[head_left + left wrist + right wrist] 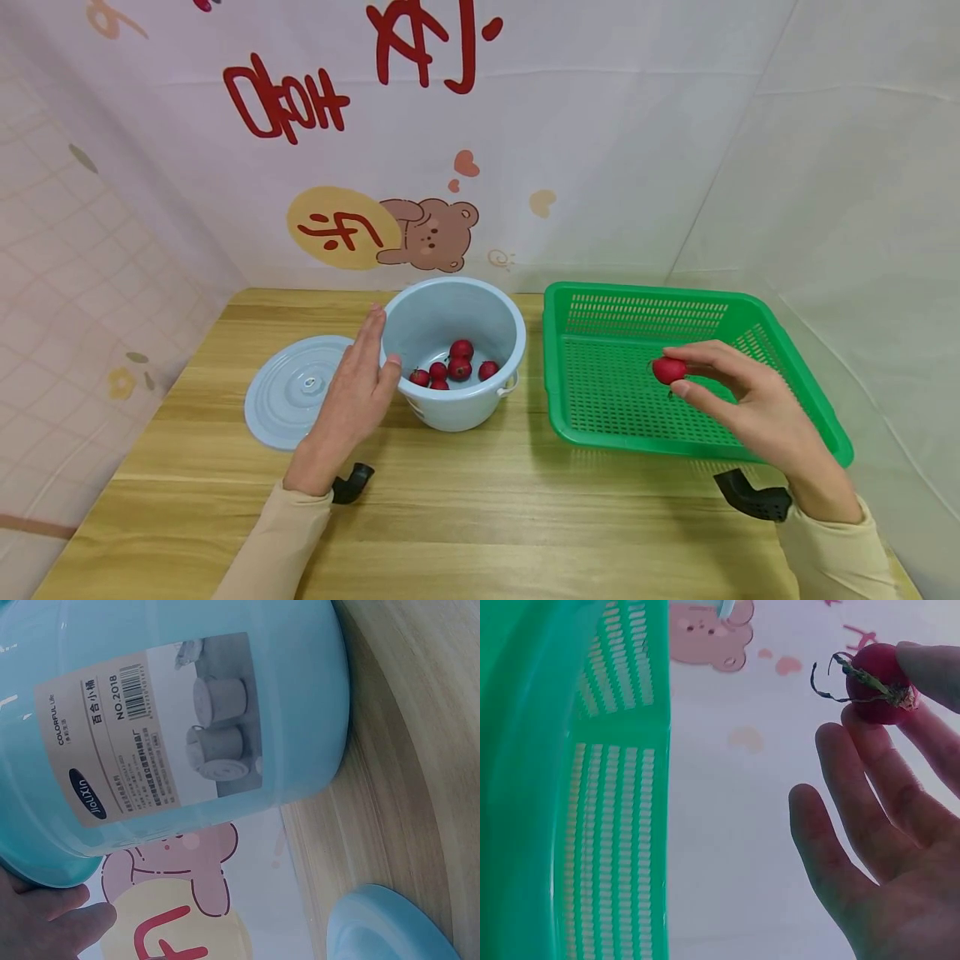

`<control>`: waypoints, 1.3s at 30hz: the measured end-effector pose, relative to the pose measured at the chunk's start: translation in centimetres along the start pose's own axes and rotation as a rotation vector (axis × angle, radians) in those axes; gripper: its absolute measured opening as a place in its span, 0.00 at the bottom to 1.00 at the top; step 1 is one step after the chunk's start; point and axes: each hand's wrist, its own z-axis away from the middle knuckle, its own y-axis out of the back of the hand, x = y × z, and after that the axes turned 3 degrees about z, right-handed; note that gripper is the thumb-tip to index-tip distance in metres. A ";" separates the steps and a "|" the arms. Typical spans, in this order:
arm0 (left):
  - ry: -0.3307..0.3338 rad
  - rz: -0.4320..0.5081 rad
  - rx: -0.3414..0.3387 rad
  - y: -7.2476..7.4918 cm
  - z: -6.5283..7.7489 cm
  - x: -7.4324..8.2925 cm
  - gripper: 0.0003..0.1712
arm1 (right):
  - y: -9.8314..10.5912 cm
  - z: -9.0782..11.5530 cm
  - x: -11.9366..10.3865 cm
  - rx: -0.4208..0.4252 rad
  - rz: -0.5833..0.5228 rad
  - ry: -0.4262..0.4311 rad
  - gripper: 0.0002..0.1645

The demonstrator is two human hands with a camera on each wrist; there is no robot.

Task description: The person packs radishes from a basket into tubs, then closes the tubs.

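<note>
My right hand (757, 400) pinches a small red radish (668, 370) between thumb and fingertips, above the green basket (555, 375). In the right wrist view, the radish (881, 684) shows a green stem stub with thin dried strands, and the other fingers spread loosely below it. My left hand (352, 392) lies with fairly straight fingers against the left side of the light blue bucket (453, 412), thumb near its rim. Several red radishes (460, 368) sit at the bottom of the bucket. The left wrist view shows a printed label (150, 727) on the bucket's side.
A round light blue lid (281, 396) lies left of the bucket on the wooden table (450, 517), partly behind my left hand. The basket stands at the right, its walls slotted. Behind the table hangs a white printed cloth (622, 167) with a bear and red characters.
</note>
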 end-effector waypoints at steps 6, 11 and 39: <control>0.002 0.001 0.000 0.0 0.0 0.0 0.39 | -1.4 -1.1 -1.3 0.015 -0.040 0.028 0.28; 0.005 0.000 0.000 -0.1 0.0 0.0 0.39 | -2.7 -2.0 -2.1 0.007 -0.075 0.053 0.28; 0.018 0.001 -0.003 0.0 0.1 0.1 0.39 | -8.5 -6.5 -5.1 0.037 -0.277 0.146 0.25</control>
